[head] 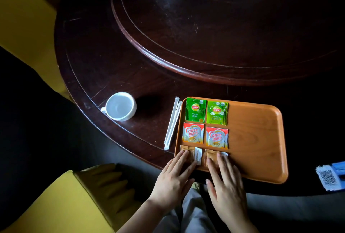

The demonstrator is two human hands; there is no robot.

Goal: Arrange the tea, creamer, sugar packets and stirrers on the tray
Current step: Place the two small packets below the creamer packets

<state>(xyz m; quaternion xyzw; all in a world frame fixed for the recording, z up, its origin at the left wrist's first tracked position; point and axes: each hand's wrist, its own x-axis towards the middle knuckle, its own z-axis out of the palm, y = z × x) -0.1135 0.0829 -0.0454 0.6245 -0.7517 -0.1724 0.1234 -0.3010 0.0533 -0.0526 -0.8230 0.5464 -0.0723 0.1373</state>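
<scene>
Both hands lie flat with fingers spread on the near-left corner of the tray [261, 139]. The left hand [175, 176] covers one brown sugar packet [192, 155], the right hand [224, 182] another sugar packet [211, 156]. Two stirrers [172, 122] lie on the table just left of the tray.

Orange wood-grain tray [257, 139]; green tea packets [196, 109]; red-white creamers [193, 132]; brown sugars [190, 153]; white cup [121, 106]; dark counter [112, 55].

We count two teas [206, 111], two creamers [205, 135], two sugars [202, 155], two stirrers [172, 122], one cup [120, 106], one tray [257, 139].
</scene>
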